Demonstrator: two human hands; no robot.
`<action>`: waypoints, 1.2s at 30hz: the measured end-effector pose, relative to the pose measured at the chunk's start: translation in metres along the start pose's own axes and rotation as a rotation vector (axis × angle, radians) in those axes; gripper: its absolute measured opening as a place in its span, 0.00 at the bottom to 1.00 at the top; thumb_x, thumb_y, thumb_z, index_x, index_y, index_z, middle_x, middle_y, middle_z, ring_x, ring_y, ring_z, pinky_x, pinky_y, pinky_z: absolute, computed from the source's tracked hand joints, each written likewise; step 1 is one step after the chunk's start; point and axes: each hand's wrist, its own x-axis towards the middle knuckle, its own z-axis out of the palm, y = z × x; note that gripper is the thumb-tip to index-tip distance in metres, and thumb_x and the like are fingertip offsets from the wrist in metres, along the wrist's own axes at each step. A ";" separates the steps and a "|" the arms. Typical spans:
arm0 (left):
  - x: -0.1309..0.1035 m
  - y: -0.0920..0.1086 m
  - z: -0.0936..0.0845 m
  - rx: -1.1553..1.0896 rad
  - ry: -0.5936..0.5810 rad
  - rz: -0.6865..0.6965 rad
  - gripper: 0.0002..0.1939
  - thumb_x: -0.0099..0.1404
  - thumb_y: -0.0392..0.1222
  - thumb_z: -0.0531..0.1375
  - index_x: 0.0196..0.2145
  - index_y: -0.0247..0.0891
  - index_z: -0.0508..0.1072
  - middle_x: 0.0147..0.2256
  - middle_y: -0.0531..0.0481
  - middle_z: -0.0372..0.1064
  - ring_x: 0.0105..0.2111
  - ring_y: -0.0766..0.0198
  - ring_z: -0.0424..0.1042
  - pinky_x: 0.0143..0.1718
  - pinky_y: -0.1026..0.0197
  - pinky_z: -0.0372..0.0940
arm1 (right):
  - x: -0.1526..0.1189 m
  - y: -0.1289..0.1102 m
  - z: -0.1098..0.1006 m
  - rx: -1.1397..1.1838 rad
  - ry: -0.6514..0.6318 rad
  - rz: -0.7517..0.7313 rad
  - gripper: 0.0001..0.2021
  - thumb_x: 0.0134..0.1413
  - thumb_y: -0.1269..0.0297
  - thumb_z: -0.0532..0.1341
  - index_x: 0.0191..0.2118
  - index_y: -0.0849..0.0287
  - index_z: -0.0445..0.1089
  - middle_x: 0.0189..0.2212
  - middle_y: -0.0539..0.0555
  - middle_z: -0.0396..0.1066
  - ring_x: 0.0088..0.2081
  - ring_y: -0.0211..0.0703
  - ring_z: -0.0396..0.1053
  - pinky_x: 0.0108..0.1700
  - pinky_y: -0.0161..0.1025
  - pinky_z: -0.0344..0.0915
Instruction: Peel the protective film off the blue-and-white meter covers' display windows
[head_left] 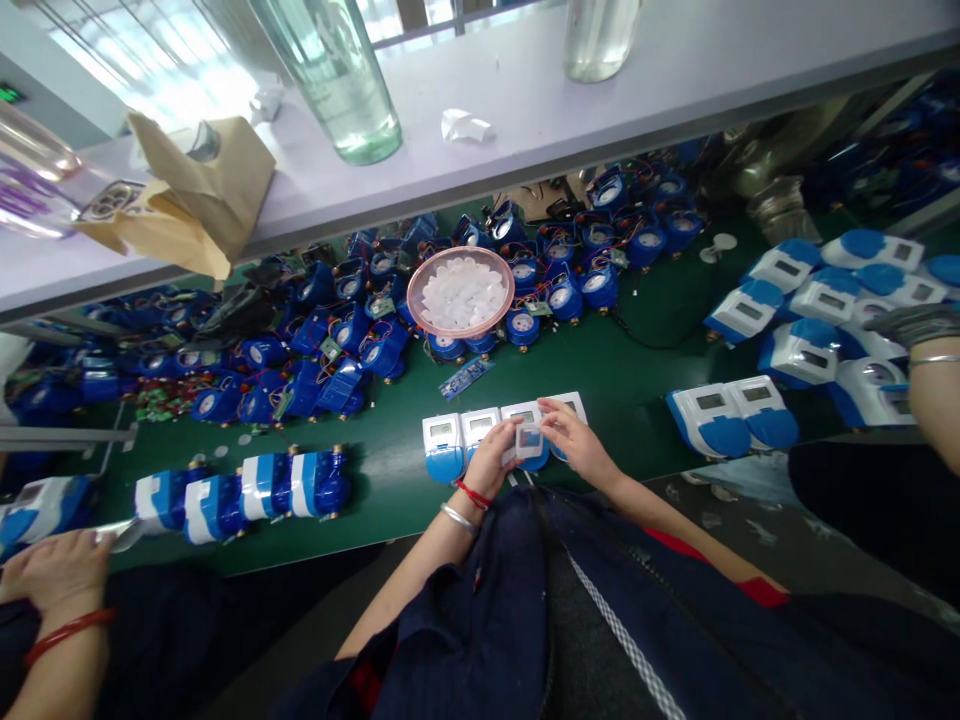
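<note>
Green tabletop [397, 430] lies under a short row of white-and-blue meters [444, 450] in the head view. Just above this row, the left hand [489, 462] pinches a small clear square piece [529, 441] between thumb and fingers. The right hand [576, 442] is half curled beside the piece, its fingertips close to the upper edge; whether they grip it, I cannot tell. Beyond the row, a pink bowl [415, 300] holds white discs [463, 292], with blue meters [384, 348] around it. A blue strip [466, 377] lies between bowl and row.
</note>
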 end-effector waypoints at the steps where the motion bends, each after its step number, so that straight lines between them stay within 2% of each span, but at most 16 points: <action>1: 0.003 -0.003 0.001 0.023 -0.042 -0.009 0.22 0.55 0.53 0.63 0.45 0.40 0.72 0.38 0.45 0.71 0.34 0.62 0.70 0.29 0.66 0.63 | -0.002 0.000 0.001 0.007 -0.016 -0.002 0.08 0.58 0.59 0.55 0.35 0.57 0.67 0.59 0.56 0.56 0.59 0.45 0.57 0.59 0.44 0.56; 3: 0.007 -0.008 0.004 0.054 -0.067 0.018 0.19 0.52 0.50 0.66 0.39 0.37 0.73 0.34 0.48 0.70 0.30 0.67 0.68 0.29 0.66 0.62 | -0.006 -0.002 0.003 0.000 -0.030 -0.015 0.09 0.58 0.58 0.55 0.35 0.56 0.68 0.59 0.56 0.56 0.60 0.45 0.55 0.60 0.44 0.54; 5: 0.008 -0.010 0.007 0.070 -0.043 0.058 0.17 0.52 0.49 0.67 0.35 0.37 0.72 0.35 0.50 0.69 0.29 0.69 0.67 0.30 0.67 0.62 | -0.011 -0.005 0.003 -0.010 -0.037 -0.020 0.09 0.58 0.58 0.55 0.35 0.57 0.68 0.58 0.56 0.57 0.60 0.45 0.55 0.61 0.45 0.52; 10: 0.005 -0.008 0.014 0.059 -0.152 0.005 0.16 0.52 0.49 0.66 0.34 0.37 0.71 0.37 0.50 0.68 0.31 0.69 0.67 0.31 0.67 0.63 | -0.022 -0.014 -0.003 0.046 -0.014 0.010 0.10 0.59 0.57 0.55 0.34 0.57 0.69 0.57 0.56 0.59 0.59 0.46 0.57 0.60 0.46 0.55; 14: 0.008 -0.008 0.015 0.070 -0.134 0.028 0.15 0.53 0.49 0.66 0.33 0.37 0.70 0.46 0.46 0.67 0.36 0.66 0.68 0.30 0.67 0.63 | -0.028 -0.014 -0.008 0.127 0.057 0.057 0.11 0.58 0.56 0.55 0.37 0.57 0.69 0.56 0.58 0.61 0.57 0.46 0.60 0.59 0.43 0.57; 16: 0.013 -0.006 0.011 0.153 -0.061 0.084 0.15 0.53 0.50 0.65 0.32 0.37 0.70 0.48 0.47 0.66 0.37 0.66 0.68 0.30 0.68 0.62 | -0.038 -0.001 -0.020 0.118 0.117 0.116 0.12 0.59 0.56 0.53 0.37 0.58 0.69 0.56 0.58 0.62 0.56 0.46 0.62 0.58 0.43 0.58; 19: 0.023 -0.002 -0.002 0.321 0.110 0.177 0.15 0.53 0.52 0.64 0.30 0.37 0.69 0.44 0.50 0.67 0.31 0.70 0.65 0.28 0.69 0.61 | -0.071 0.036 -0.054 -0.028 0.192 0.287 0.13 0.60 0.57 0.51 0.36 0.58 0.70 0.55 0.59 0.63 0.51 0.47 0.67 0.53 0.43 0.63; 20: 0.026 0.000 -0.006 0.373 0.143 0.180 0.15 0.53 0.52 0.64 0.29 0.37 0.69 0.40 0.51 0.67 0.29 0.71 0.64 0.27 0.69 0.60 | -0.084 0.051 -0.067 -0.127 0.170 0.360 0.12 0.58 0.59 0.52 0.34 0.58 0.71 0.53 0.60 0.65 0.49 0.49 0.68 0.53 0.45 0.63; 22: 0.032 0.001 -0.012 0.452 0.149 0.133 0.16 0.53 0.53 0.63 0.30 0.37 0.69 0.33 0.52 0.67 0.26 0.72 0.61 0.25 0.69 0.58 | -0.107 0.076 -0.091 -0.358 0.028 0.501 0.07 0.50 0.62 0.59 0.28 0.60 0.72 0.46 0.62 0.70 0.48 0.55 0.68 0.54 0.49 0.61; 24: 0.038 -0.001 -0.011 0.497 0.114 0.055 0.17 0.52 0.54 0.63 0.30 0.37 0.68 0.28 0.54 0.64 0.24 0.72 0.60 0.23 0.69 0.57 | -0.116 0.088 -0.101 -0.463 -0.055 0.558 0.06 0.44 0.65 0.63 0.29 0.61 0.74 0.43 0.63 0.72 0.49 0.58 0.68 0.55 0.50 0.60; 26: 0.044 -0.006 -0.004 0.509 0.082 -0.015 0.17 0.52 0.54 0.63 0.29 0.37 0.68 0.26 0.54 0.63 0.24 0.71 0.60 0.23 0.69 0.58 | -0.107 0.084 -0.095 -0.327 -0.039 0.533 0.13 0.47 0.62 0.62 0.40 0.60 0.74 0.46 0.62 0.71 0.48 0.54 0.69 0.53 0.48 0.63; 28: 0.050 -0.010 0.006 0.502 0.060 -0.062 0.18 0.51 0.54 0.63 0.29 0.37 0.67 0.27 0.54 0.62 0.25 0.71 0.61 0.23 0.69 0.58 | -0.084 0.070 -0.076 -0.028 0.013 0.493 0.20 0.52 0.57 0.60 0.50 0.57 0.68 0.48 0.59 0.70 0.45 0.49 0.72 0.46 0.45 0.69; 29: 0.053 -0.013 0.011 0.496 0.050 -0.075 0.18 0.51 0.54 0.63 0.29 0.37 0.67 0.27 0.54 0.62 0.25 0.70 0.61 0.23 0.69 0.58 | -0.070 0.063 -0.066 0.116 0.031 0.488 0.21 0.53 0.54 0.59 0.51 0.57 0.66 0.47 0.58 0.71 0.43 0.48 0.73 0.42 0.43 0.72; 32: 0.062 -0.018 0.021 0.497 0.038 -0.079 0.18 0.51 0.55 0.63 0.29 0.37 0.67 0.26 0.54 0.62 0.25 0.70 0.61 0.23 0.68 0.59 | -0.037 0.049 -0.043 0.321 0.050 0.505 0.18 0.51 0.51 0.61 0.42 0.59 0.67 0.38 0.56 0.74 0.36 0.45 0.75 0.33 0.38 0.73; 34: 0.068 -0.020 0.021 0.527 0.042 -0.069 0.17 0.53 0.55 0.62 0.30 0.37 0.68 0.26 0.53 0.63 0.25 0.69 0.62 0.23 0.67 0.59 | -0.024 0.051 -0.039 0.314 0.028 0.512 0.16 0.50 0.51 0.62 0.35 0.60 0.68 0.30 0.54 0.74 0.31 0.44 0.74 0.31 0.37 0.73; 36: 0.074 -0.022 0.018 0.626 0.060 0.022 0.16 0.57 0.54 0.59 0.31 0.37 0.70 0.27 0.51 0.64 0.27 0.67 0.64 0.28 0.64 0.62 | -0.017 0.061 -0.043 0.279 0.036 0.512 0.15 0.50 0.52 0.62 0.33 0.60 0.67 0.26 0.53 0.73 0.28 0.43 0.74 0.30 0.37 0.73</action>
